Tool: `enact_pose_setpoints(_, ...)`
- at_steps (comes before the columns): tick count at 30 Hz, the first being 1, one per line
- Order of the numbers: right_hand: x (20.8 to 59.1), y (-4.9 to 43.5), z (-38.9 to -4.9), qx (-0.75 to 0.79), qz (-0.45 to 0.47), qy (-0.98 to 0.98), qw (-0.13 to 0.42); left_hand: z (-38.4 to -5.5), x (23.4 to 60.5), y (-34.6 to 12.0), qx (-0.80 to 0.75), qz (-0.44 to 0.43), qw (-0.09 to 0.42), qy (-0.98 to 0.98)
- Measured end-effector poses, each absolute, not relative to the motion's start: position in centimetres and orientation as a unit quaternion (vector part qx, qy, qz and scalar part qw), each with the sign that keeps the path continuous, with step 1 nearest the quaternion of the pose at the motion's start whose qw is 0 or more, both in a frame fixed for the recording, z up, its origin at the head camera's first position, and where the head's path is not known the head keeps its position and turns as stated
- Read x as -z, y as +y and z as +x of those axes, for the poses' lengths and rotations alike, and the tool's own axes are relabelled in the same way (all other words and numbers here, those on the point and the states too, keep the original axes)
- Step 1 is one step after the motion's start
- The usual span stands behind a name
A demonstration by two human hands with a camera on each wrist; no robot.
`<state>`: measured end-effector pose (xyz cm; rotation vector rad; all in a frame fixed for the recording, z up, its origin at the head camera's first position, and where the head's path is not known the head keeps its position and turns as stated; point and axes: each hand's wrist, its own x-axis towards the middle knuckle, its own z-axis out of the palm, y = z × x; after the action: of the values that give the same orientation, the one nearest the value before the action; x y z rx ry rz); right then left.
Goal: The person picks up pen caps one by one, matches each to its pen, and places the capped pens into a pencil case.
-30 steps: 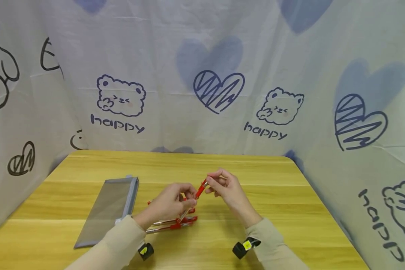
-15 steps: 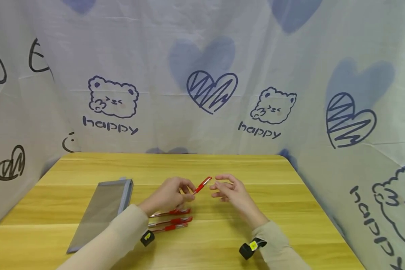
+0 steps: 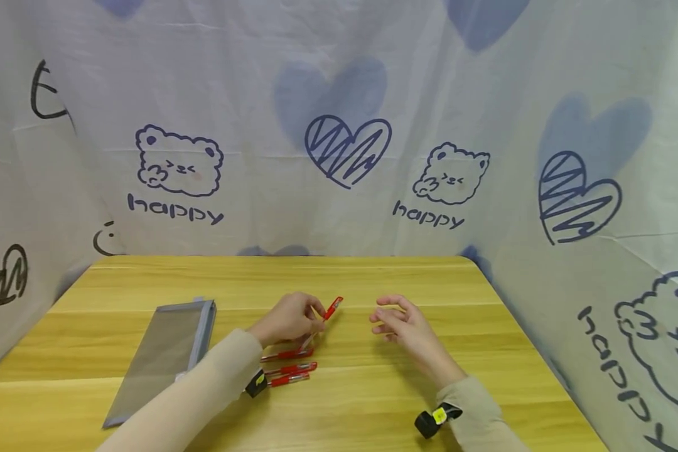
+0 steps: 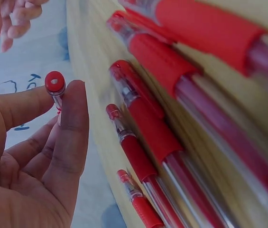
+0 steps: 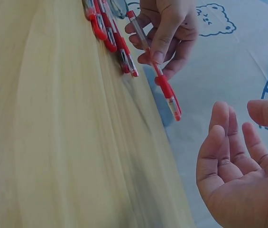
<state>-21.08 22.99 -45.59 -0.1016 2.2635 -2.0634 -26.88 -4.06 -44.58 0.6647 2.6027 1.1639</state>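
Observation:
My left hand (image 3: pixel 290 319) pinches a red gel pen (image 3: pixel 333 307) between thumb and fingers, above the table. In the right wrist view this pen (image 5: pixel 167 90) slants, with its red cap end pointing down toward my right hand. In the left wrist view only the round end of the pen (image 4: pixel 54 82) faces the camera. My right hand (image 3: pixel 409 326) hovers apart to the right, fingers loosely bent, holding nothing. Below my left hand, several red pens (image 4: pixel 145 114) lie side by side on the table, partly hidden by the forearm in the head view.
A grey see-through zip pouch (image 3: pixel 158 351) lies flat left of the pens, partly covered by the left sleeve. The wooden table (image 3: pixel 373 402) ends at a printed cloth wall (image 3: pixel 265 188) at the back, with cloth at both sides too.
My right hand has let go of the pen and drawn off to the right. The left hand keeps its pinch on the pen. The head view has turned slightly right.

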Motion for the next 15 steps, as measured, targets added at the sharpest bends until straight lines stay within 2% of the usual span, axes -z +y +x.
enact_pose_setpoints(11,45.9,24.9,-20.6,0.667,-0.041,0.742,0.055,-28.7,45.2,-2.0,-0.36,0.219,0.099,0.901)
enact_pose_setpoints(15,46.2,25.4,-20.5,0.663,-0.043,0.745,0.059,-28.9,45.3,-1.5,-0.329,0.219,0.082,0.915)
